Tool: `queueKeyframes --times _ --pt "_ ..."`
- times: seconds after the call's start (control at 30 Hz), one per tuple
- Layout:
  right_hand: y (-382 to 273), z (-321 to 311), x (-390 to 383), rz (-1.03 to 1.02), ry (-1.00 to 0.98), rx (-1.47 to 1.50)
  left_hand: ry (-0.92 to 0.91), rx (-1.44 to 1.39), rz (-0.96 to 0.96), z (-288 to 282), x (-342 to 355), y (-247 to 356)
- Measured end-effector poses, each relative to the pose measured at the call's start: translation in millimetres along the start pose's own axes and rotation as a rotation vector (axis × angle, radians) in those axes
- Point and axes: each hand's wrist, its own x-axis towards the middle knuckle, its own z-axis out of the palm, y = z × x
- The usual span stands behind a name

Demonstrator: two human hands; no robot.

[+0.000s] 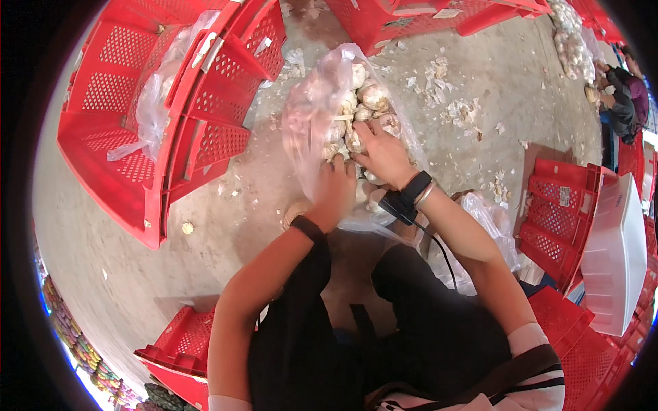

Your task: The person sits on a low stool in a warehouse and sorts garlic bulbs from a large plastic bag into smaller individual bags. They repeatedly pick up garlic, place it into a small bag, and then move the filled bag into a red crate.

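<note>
A clear plastic bag (312,116) full of garlic bulbs (373,96) stands open on the floor in front of me. My right hand (385,156) reaches into its mouth, thumb and fingers closed around one garlic bulb (354,142). Close beside it on the left, my left hand (334,190) is at the near side of the bag, its fingertips bent against the bulbs. That hand is slightly blurred, and whether it grips anything is hidden. Both wrists wear black bands, and a small black device with a cable hangs by the right one.
Red perforated crates (185,130) stand at the left, one holding a plastic bag (161,89). More red crates (411,17) are ahead and at right, near a white box (610,253). Garlic skins (462,113) litter the floor. Another person (620,96) works at far right.
</note>
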Motion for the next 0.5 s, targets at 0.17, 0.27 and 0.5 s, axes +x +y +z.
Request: queueKeyframes --times 0.17,0.27,0.5 --pt "5 4 -5 -0.158 -0.006 0.231 -0.089 0.104 0.139 15 -8 -14" --pt "16 -3 -27 -0.096 0.056 0.686 -0.207 0.004 0.128 5 -16 1" --pt "11 -39 -67 0.421 -0.104 2.09 -0.179 -0.209 0.141 4 -18 5"
